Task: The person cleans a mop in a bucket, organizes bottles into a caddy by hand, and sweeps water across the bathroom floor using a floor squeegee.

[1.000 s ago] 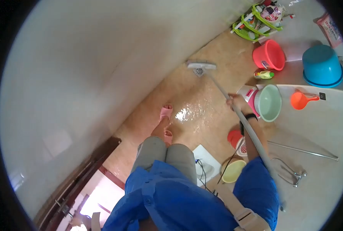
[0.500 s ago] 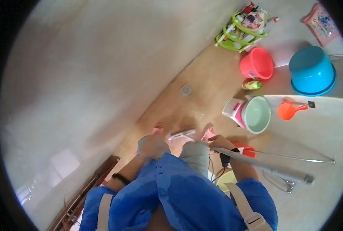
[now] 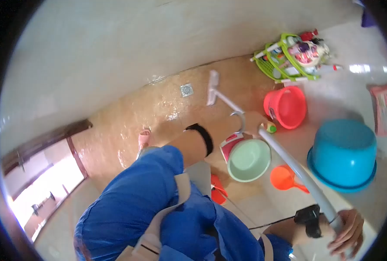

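A floor squeegee (image 3: 297, 167) with a long grey pole runs diagonally from the lower right towards the wet floor. Its pale T-shaped head (image 3: 212, 88) is on or just above the tiles, right of the square floor drain (image 3: 187, 90). My left hand (image 3: 257, 122), stretched across my body, is closed around the pole's lower part; its fingers are partly hidden. Near the pole's top end, the fingers of my right hand (image 3: 349, 232) wrap round it. A black device (image 3: 308, 219) with a cable is by my right wrist.
A light green basin (image 3: 249, 161), an orange dipper (image 3: 283, 177) and an upturned blue tub (image 3: 344, 152) stand on the right. Behind are a red bucket (image 3: 291, 107) and a green rack (image 3: 269, 69) of bottles. A wall borders the far side; a doorway (image 3: 50, 187) opens left.
My left hand has moved from my lap onto the pole. The squeegee head has gone from between my feet to beside the drain. My right hand has shifted right, and the view has turned.
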Action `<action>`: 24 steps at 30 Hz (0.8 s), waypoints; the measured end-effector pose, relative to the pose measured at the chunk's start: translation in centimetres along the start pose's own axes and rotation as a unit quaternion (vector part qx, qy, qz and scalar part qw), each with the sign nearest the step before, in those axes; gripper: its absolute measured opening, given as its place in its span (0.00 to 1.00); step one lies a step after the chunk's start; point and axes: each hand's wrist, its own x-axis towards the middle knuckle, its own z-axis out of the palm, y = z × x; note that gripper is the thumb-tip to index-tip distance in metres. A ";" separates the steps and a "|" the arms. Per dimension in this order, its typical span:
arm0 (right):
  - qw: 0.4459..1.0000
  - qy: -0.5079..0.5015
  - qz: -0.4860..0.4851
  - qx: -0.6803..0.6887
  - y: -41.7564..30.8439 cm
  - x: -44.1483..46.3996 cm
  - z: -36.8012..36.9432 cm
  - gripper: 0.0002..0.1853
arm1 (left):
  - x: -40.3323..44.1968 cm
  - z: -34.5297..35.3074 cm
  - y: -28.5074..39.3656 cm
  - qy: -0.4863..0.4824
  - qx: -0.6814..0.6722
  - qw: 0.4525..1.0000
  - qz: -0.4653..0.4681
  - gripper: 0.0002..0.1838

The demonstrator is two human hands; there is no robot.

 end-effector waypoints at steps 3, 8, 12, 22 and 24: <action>0.994 -0.090 -0.062 0.027 2.8 2.0 -1.6 0.11 | 5.0 -0.2 0.0 0.141 0.004 0.990 -0.012 0.14; 0.996 -0.008 -0.091 -0.016 6.0 4.3 -0.3 0.14 | 5.0 -1.1 -0.1 0.284 -0.010 0.955 -0.088 0.11; 0.946 -0.174 -0.059 0.267 9.5 7.2 -0.4 0.15 | -5.6 0.5 -0.8 0.341 -0.010 0.904 -0.258 0.08; 0.925 -0.075 0.061 0.369 9.8 13.0 19.0 0.23 | -29.3 -0.8 1.1 0.615 0.157 0.698 -0.332 0.09; 0.878 -0.237 -0.039 0.413 6.2 19.9 24.1 0.24 | -30.3 -9.0 4.7 0.677 0.120 0.666 -0.289 0.05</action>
